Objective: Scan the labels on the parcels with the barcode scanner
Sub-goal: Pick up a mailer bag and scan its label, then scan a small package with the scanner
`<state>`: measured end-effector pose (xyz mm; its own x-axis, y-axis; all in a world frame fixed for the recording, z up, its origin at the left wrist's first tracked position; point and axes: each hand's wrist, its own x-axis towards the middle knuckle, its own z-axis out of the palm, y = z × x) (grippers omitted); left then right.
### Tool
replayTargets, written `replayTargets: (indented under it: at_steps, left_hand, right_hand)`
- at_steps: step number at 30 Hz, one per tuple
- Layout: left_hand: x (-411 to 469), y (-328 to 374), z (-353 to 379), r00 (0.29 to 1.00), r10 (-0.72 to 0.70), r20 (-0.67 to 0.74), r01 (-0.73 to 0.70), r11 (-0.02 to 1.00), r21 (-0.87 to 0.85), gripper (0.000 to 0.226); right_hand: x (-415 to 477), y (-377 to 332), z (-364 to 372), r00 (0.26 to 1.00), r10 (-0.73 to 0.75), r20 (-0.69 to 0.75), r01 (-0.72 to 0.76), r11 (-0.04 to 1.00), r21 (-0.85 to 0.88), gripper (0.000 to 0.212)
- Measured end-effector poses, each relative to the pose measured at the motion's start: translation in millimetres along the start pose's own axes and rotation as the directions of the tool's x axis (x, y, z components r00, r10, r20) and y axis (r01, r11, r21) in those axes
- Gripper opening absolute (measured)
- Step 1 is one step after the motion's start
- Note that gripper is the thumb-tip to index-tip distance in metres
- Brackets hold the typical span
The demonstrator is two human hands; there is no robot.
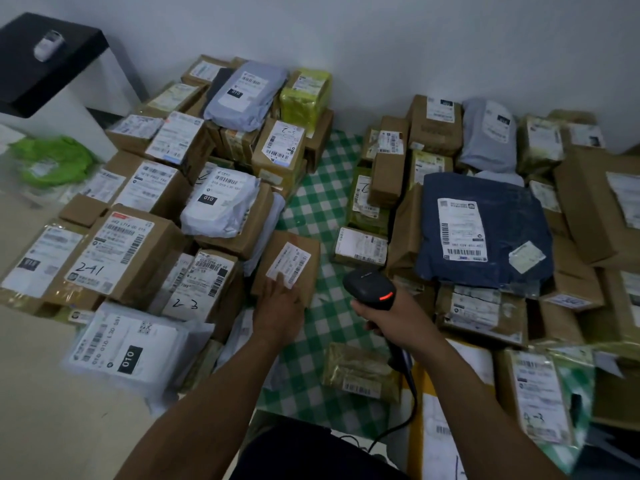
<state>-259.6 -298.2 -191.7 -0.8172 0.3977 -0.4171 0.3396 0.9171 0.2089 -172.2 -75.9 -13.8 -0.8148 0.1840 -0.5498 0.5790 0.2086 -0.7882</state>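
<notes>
Mid-scan here, I reckon. Past the left heap of parcels [138, 237], my left hand [278, 303] lies on the near end of a small brown box [278, 245]. The fingers are fairly straight, tips touching its white label [289, 265], steadying it on the checked cloth [322, 209]. Just right of it, my right hand [391, 317] is wrapped round the scanner [369, 289] handle, red light on, forearm stretched forward. Next up: swing the nose left onto that barcode and keep my fingertips off it.
</notes>
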Motion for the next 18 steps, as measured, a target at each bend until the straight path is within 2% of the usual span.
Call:
replayTargets:
  at_steps: [2, 5, 7, 9, 11, 12, 15, 18]
  left_hand:
    - [-11.3, 1.7, -10.4, 0.997, -0.051, -0.064, 0.052, 0.998, 0.026, 0.059]
    - [-24.5, 8.4, -24.2, 0.993, -0.122, -0.009, 0.122, 0.992, 0.017, 0.06]
    - [-24.7, 12.2, -31.7, 0.988, -0.145, 0.053, 0.15, 0.985, -0.087, 0.064]
    - [-27.0, 18.5, -36.8, 0.99, -0.138, 0.023, 0.138, 0.935, -0.326, 0.06]
    - [-40.2, 31.0, -44.4, 0.997, -0.056, -0.055, 0.017, 0.838, -0.546, 0.052]
    - [-49.9, 37.4, -44.7, 0.997, 0.003, -0.076, -0.046, 0.811, -0.584, 0.049]
    - [-83.0, 59.1, -34.6, 0.984, 0.172, -0.043, -0.168, 0.836, -0.522, 0.055]
    - [-97.3, 78.5, -15.0, 0.969, 0.247, 0.011, -0.212, 0.854, -0.476, 0.076]
  right_hand:
    - [-0.6, 2.7, -0.4, 1.0, 0.012, 0.0, -0.012, 1.0, 0.017, 0.038]
    - [-3.2, 4.6, -1.9, 1.0, 0.012, -0.002, -0.012, 0.999, 0.034, 0.034]
    - [-6.5, 6.5, -3.8, 1.0, 0.009, -0.008, -0.009, 0.998, 0.064, 0.035]
    - [-11.5, 8.5, -6.5, 1.0, 0.001, -0.014, 0.0, 0.997, 0.081, 0.036]
    - [-16.4, 11.2, -9.4, 1.0, -0.012, -0.021, 0.014, 0.996, 0.091, 0.035]
    - [-19.7, 12.7, -10.6, 1.0, -0.015, -0.027, 0.018, 0.993, 0.115, 0.035]
    - [-29.2, 21.2, -14.1, 0.999, -0.032, -0.033, 0.038, 0.98, 0.193, 0.036]
    - [-36.6, 31.8, -18.2, 0.998, -0.021, -0.055, 0.032, 0.979, 0.203, 0.041]
